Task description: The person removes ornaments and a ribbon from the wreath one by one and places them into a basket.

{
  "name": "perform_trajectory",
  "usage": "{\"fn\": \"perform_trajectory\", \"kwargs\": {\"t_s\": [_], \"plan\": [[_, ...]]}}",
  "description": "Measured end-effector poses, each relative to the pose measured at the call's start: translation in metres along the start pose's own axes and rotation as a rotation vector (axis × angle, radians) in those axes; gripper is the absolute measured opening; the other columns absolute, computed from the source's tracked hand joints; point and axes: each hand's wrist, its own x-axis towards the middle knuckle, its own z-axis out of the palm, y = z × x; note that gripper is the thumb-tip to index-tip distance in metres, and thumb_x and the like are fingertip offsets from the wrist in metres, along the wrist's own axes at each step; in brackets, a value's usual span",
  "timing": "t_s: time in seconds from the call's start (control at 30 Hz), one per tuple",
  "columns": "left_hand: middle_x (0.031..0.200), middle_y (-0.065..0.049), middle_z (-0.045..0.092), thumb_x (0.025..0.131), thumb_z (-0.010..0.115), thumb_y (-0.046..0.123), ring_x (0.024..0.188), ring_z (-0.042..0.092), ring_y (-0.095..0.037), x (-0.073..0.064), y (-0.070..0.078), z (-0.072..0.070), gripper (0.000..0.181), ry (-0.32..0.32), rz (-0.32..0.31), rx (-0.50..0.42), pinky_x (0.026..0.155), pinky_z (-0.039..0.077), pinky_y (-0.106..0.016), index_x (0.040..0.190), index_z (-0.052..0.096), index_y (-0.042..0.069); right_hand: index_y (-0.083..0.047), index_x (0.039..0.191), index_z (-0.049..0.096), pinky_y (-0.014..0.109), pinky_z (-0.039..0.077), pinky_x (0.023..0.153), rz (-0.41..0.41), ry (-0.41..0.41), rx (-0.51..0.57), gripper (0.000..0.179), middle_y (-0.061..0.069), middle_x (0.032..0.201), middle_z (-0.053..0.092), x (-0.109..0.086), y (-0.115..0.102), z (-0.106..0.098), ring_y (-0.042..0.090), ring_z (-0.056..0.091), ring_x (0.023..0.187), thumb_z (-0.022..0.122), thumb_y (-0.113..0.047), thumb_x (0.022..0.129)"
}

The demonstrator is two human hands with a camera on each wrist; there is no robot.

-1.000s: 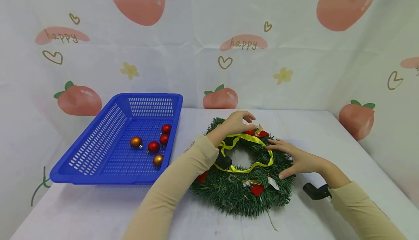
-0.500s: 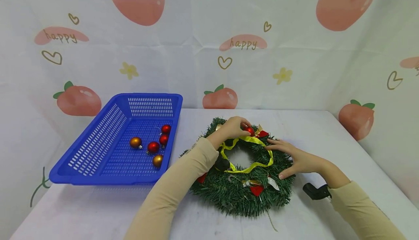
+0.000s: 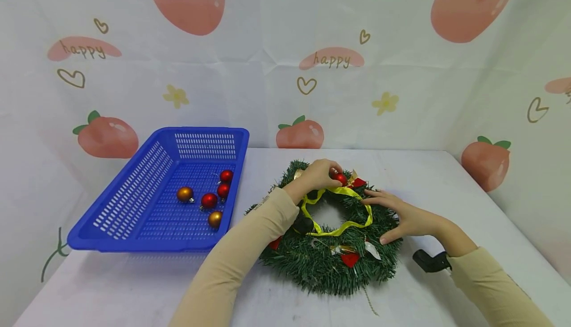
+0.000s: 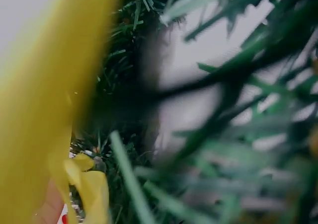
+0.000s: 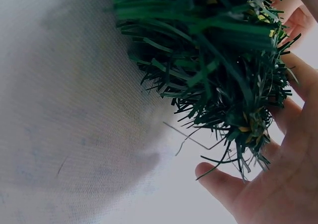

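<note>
Left hand [image 3: 315,174] pinches a red bauble [image 3: 341,179] at 12 o'clock on a wreath [image 3: 321,270]; right hand [image 3: 407,216], fingers spread, touches 3 o'clock.

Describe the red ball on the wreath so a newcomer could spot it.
Right of the blue basket lies a green wreath with yellow ribbon. On its far side, the left hand holds a glossy red ball. Round and smooth, it differs from the pointed red piece just to its right; the other visible red balls lie in the basket.
</note>
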Motion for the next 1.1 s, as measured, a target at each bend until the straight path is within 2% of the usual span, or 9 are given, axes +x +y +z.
{"fn": "perform_trajectory", "kwargs": {"t_s": [0.2,0.37,0.6,0.77,0.87,1.1], "plan": [[0.119,-0.011,0.064,0.088,0.065,0.023,0.109,0.059,-0.023,-0.005,0.003,-0.008,0.037,0.021,0.047,-0.001,0.087,0.05,-0.032,0.122,0.06,0.012,-0.014,0.141,0.038,0.081,0.015,0.091,-0.002,-0.009,0.01,0.081,0.025,0.152,0.017,0.0,-0.001,0.0,0.061,0.003,0.133,0.079,-0.022,0.072],[0.12,-0.008,0.063,0.088,0.064,0.026,0.113,0.057,-0.023,-0.009,0.0,-0.015,0.039,0.026,0.063,0.011,0.089,0.049,-0.034,0.125,0.058,0.014,-0.015,0.141,0.038,0.081,0.013,0.091,-0.004,-0.008,0.015,0.081,0.023,0.153,0.018,0.0,0.0,0.0,0.061,0.003,0.133,0.08,-0.022,0.072],[0.12,-0.009,0.063,0.088,0.065,0.026,0.116,0.056,-0.024,-0.021,-0.002,-0.028,0.039,0.025,0.087,-0.016,0.091,0.049,-0.037,0.124,0.059,0.014,-0.015,0.141,0.038,0.081,0.013,0.091,-0.002,-0.009,0.011,0.081,0.023,0.152,0.018,0.001,-0.003,0.0,0.061,0.003,0.133,0.08,-0.022,0.072],[0.118,-0.009,0.065,0.087,0.066,0.025,0.101,0.064,-0.023,-0.03,-0.002,-0.037,0.038,0.045,0.124,-0.016,0.079,0.052,-0.029,0.122,0.06,0.013,-0.012,0.141,0.038,0.081,0.015,0.09,0.0,-0.008,0.004,0.081,0.028,0.151,0.017,0.0,-0.004,-0.001,0.06,0.003,0.134,0.08,-0.022,0.072],[0.116,-0.01,0.065,0.086,0.067,0.023,0.091,0.067,-0.021,-0.035,-0.002,-0.041,0.038,0.056,0.141,-0.032,0.077,0.053,-0.026,0.122,0.06,0.012,-0.012,0.141,0.038,0.081,0.015,0.09,0.002,-0.006,0.005,0.081,0.028,0.15,0.017,0.0,-0.004,-0.001,0.06,0.003,0.134,0.08,-0.022,0.072],[0.117,-0.009,0.064,0.086,0.068,0.022,0.095,0.065,-0.021,-0.049,-0.002,-0.048,0.038,0.061,0.181,-0.044,0.08,0.053,-0.024,0.121,0.06,0.012,-0.014,0.141,0.038,0.082,0.012,0.09,0.001,-0.007,0.019,0.081,0.026,0.151,0.017,0.0,-0.002,0.0,0.061,0.001,0.134,0.08,-0.022,0.072]]}}
